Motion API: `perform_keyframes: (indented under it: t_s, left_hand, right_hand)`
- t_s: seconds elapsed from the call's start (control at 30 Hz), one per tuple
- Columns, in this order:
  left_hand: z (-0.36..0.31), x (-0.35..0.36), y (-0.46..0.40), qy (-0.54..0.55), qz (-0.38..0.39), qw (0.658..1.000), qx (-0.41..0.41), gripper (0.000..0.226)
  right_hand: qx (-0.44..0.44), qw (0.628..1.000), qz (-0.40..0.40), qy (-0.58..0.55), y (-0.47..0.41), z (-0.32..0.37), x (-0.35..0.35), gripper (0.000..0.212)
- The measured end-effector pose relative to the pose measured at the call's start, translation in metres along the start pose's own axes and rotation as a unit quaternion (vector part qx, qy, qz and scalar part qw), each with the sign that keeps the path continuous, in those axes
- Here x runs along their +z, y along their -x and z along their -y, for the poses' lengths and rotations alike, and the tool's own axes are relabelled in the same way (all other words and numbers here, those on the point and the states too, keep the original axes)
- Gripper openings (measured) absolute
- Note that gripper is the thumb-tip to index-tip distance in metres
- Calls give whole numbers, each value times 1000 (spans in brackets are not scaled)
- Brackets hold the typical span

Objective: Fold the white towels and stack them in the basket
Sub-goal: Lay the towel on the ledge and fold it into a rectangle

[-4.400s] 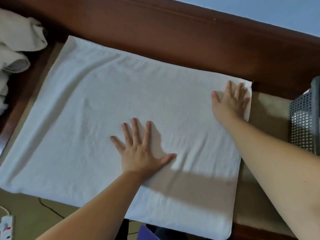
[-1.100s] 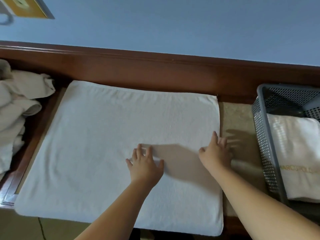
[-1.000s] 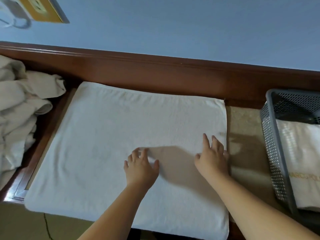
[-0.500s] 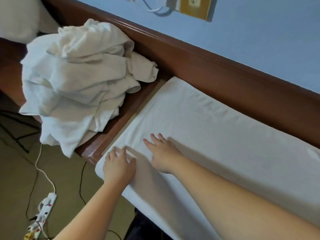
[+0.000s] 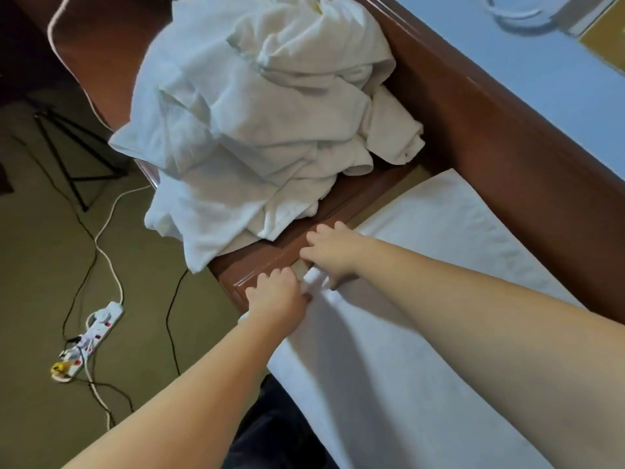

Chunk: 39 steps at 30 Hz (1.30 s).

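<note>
Here, mid-frame, I see my left hand (image 5: 275,296) and right hand (image 5: 333,253), fingers curled, both gripping the flat towel's (image 5: 422,299) left edge.

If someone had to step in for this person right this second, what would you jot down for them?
Left hand: fingers curled over the left edge of the spread towel, gripping it.
Right hand: at the same edge just beyond, fingers curled on the cloth.
Spread towel lies flat on the wooden bench, apparently part-folded.
Pile of unfolded towels sits further left on the bench.
Basket: out of view.
Left to do: finish folding this towel, put it in the basket, then work through the pile.
</note>
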State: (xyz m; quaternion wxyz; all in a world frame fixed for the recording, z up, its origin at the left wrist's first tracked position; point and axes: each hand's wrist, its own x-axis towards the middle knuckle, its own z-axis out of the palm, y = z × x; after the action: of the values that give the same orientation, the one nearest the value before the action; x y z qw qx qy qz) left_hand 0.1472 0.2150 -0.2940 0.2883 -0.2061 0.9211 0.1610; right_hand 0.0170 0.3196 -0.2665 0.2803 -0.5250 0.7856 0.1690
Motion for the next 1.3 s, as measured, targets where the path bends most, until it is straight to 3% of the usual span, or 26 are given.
perform_keyframes:
  t_s: [0.17, 0.33, 0.47, 0.57, 0.7, 0.83, 1.0, 1.2, 1.3]
  left_hand:
    - [1, 0, -3, -18, -10, 999, 50, 39]
    - [12, -2, -3, 39, -21, 995, 92, 31]
    - [25, 6, 2, 31, -89, 984, 148, 32]
    - [36, 19, 7, 51, -171, 961, 212, 28]
    - [39, 24, 23, 41, -248, 934, 255, 35]
    - [21, 28, 50, 51, -302, 901, 308, 32]
    - [-15, 41, 99, 43, -288, 889, 352, 29]
    - [-55, 82, 154, 20, -261, 895, 362, 30]
    - [-74, 109, 175, 19, -246, 901, 356, 26]
  right_hand:
    - [-7, 996, 86, -28, -3, -30, -5, 34]
    - [12, 993, 89, -71, 14, -71, 1, 22]
    - [65, 996, 33, -58, 37, -114, 13, 19]
    - [115, 993, -18, -34, 63, -143, 25, 8]
    - [164, 983, -69, 44, 101, -164, 52, 10]
    - [193, 963, -180, 58, 142, -170, 85, 12]
    - [258, 939, -215, 71, 203, -155, 128, 6]
    - [315, 909, -267, 60, 273, -135, 188, 15]
    - [338, 904, -257, 53, 303, -126, 219, 21]
